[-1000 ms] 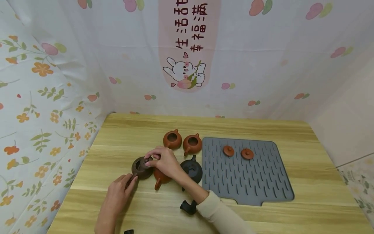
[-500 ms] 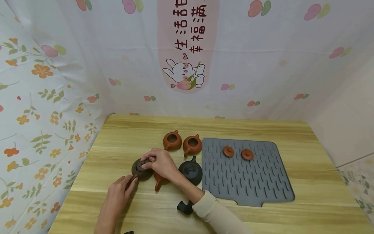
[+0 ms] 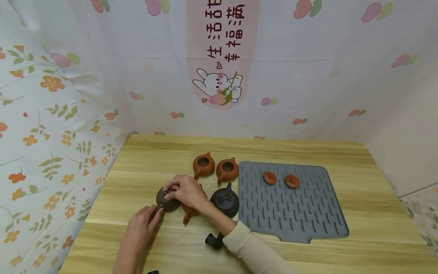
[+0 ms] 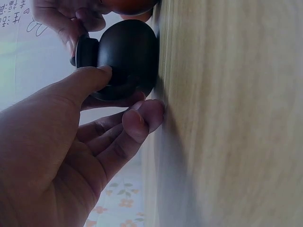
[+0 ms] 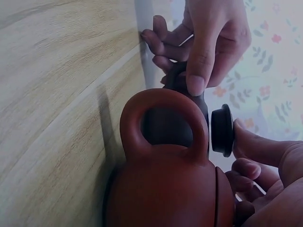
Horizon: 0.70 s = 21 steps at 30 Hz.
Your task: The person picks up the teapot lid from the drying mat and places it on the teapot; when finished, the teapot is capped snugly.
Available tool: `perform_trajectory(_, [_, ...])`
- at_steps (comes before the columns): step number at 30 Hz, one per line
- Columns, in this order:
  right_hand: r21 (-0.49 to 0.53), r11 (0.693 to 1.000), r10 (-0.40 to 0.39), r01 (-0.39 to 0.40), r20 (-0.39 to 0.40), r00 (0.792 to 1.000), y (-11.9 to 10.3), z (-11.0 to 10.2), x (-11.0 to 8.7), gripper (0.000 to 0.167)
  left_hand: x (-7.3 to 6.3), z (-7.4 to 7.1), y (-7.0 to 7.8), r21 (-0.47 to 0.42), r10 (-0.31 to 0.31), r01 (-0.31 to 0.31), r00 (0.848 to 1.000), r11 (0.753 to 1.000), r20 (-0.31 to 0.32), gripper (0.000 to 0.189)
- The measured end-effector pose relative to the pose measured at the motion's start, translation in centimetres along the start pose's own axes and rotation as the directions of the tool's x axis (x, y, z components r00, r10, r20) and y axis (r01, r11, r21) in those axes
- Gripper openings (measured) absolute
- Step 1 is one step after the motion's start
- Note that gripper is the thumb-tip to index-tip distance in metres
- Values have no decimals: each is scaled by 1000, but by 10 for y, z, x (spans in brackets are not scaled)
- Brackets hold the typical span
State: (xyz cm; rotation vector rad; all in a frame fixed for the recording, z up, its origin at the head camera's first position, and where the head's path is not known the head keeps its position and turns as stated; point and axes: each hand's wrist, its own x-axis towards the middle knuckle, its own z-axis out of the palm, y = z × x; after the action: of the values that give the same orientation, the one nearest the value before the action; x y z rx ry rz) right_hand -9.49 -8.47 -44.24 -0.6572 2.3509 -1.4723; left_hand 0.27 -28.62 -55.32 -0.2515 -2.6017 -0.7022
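My left hand [image 3: 140,224] grips the handle of a dark brown teapot [image 4: 128,56], its thumb on top. Over the pot's mouth, my right hand [image 3: 186,192] pinches the knob of a small dark lid [image 5: 221,131] between thumb and fingers. A narrow gap shows between lid and rim in the right wrist view; from above the lid covers the opening. Right beside this pot, partly under my right hand, stands a reddish-brown teapot [image 5: 165,189] with its lid on. A black teapot [image 3: 224,201] sits to the right of it, near my right forearm.
Two lidless reddish-brown teapots [image 3: 203,165] [image 3: 227,170] stand farther back. On the grey ridged mat [image 3: 291,209] at the right lie two reddish-brown lids [image 3: 270,177] [image 3: 292,181]. A patterned cloth [image 3: 154,76] hangs behind the wooden table [image 3: 342,258].
The dark lid has shifted from partly over the teapot's mouth, with the opening showing, to covering it. My right hand moved slightly left with it; my left hand keeps its grip.
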Motion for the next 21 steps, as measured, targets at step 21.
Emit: perform_trajectory(21, [-27,1000,-6,9,124,992,0,-3,9,7,-2,2,-3,2,-11,11,1000,1000,2,11])
